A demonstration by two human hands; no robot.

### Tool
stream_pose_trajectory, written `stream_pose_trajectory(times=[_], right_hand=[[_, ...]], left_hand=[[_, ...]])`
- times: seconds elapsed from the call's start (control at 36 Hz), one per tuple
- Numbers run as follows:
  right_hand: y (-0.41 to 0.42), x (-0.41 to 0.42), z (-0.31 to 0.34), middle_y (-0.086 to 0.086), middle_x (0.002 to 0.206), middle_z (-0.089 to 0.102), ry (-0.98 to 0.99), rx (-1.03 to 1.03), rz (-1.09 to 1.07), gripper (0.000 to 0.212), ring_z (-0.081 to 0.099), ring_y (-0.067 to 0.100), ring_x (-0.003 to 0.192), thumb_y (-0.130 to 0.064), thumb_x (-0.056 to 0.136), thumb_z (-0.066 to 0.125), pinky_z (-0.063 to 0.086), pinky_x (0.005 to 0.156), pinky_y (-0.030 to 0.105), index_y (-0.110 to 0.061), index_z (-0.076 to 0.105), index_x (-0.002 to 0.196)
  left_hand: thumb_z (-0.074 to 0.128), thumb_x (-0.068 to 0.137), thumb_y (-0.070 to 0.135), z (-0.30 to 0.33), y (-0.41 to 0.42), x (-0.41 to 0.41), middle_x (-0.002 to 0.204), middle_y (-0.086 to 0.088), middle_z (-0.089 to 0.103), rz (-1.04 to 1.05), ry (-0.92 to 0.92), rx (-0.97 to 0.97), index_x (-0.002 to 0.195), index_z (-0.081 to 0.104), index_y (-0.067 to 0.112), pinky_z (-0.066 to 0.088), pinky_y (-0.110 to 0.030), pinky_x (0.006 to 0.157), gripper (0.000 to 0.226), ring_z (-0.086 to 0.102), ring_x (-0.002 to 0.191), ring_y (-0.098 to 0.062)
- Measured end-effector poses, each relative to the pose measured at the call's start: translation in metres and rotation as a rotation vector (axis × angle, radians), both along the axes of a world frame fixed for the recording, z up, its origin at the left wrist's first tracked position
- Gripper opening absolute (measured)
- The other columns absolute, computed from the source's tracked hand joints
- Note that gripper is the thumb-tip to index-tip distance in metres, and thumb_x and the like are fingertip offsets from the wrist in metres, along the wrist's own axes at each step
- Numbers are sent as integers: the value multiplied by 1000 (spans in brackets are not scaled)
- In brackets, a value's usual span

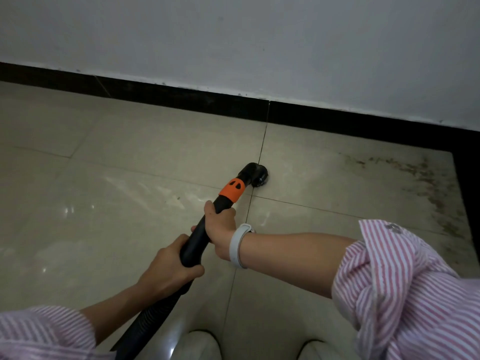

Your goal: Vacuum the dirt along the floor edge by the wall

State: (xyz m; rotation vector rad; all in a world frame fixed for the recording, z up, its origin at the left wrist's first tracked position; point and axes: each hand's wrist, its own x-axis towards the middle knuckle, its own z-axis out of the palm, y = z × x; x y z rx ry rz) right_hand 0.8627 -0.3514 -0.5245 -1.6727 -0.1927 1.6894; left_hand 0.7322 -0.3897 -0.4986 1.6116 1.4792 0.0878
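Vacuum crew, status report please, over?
Both hands, left and right, gripping wand. Nozzle on floor, short of baseboard. Dirt to its right. Nothing blocking.

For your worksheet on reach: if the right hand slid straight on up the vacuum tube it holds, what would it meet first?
The right hand would meet the orange collar on the vacuum tube first, just ahead of its fingers; beyond that comes the black nozzle on the floor.

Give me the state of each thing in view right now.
Nozzle: down on the floor tile, short of the baseboard.
Vacuum tube: held in both hands.
Left hand: grips the tube.
Right hand: grips the tube.
Dirt: on the floor by the right-hand baseboard.
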Motion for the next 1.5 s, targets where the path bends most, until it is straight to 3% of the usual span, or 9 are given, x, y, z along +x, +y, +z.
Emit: stream_pose_trajectory(times=[0.19,0.36,0.61,0.72,0.83,1.0,1.11,1.22,1.5], right_hand=[[-7,18,-9,10,105,61,-129,-33,-62,59,66,31,94,-53,89,46,54,89,46,-14,29,129],[-10,68,-5,5,85,55,-40,41,-167,51,65,23,68,-34,99,45,56,85,42,-9,24,138],[20,152,5,9,87,56,-84,65,-195,49,64,25,67,-30,98,48,55,77,42,-8,27,137],[27,193,9,13,83,56,-166,12,-204,43,67,33,78,-27,98,49,54,67,42,-6,32,132],[31,226,7,15,81,56,-180,-50,-198,30,66,39,98,-25,98,50,55,80,47,-5,37,117],[50,234,-10,21,110,60,-285,-72,-113,45,64,41,99,-34,89,55,55,83,51,-6,37,119],[53,247,-12,18,95,62,-291,-89,-143,31,68,39,92,-32,91,53,55,84,52,-8,37,101],[50,267,-24,17,107,61,-362,-116,-135,59,67,39,90,-42,74,56,57,80,51,-10,36,120],[26,313,-37,18,112,59,-357,-120,-187,68,66,39,91,-45,74,55,56,80,51,-17,28,129]], left_hand=[[68,55,28,-2,5,21,65,-4,58,-85,-45,-44,81,49,17,50,-40,54,34,56,53,-18],[67,57,31,-5,14,60,69,-4,59,-162,-53,-43,83,48,20,52,-37,55,35,58,57,-19],[72,67,25,-5,40,147,82,-4,62,-192,-55,-12,89,49,20,52,-35,65,32,62,73,-20],[71,69,23,-6,43,190,83,-2,61,-175,-125,-74,92,50,19,47,-28,58,31,60,73,-17],[71,71,21,-10,38,221,86,-3,61,-145,-204,-127,99,52,15,45,-26,57,34,60,75,-18],[70,75,19,-17,43,237,83,-1,59,-99,-215,-118,99,51,15,40,-23,52,31,57,70,-13],[71,73,20,-19,46,250,85,-2,60,-96,-211,-120,98,52,16,43,-25,55,31,59,73,-15],[70,73,18,-19,40,268,85,-4,62,-105,-231,-162,94,53,16,45,-26,56,27,60,73,-17],[70,73,18,-22,25,310,86,-4,62,-184,-200,-168,98,53,16,46,-26,56,30,61,74,-17]])
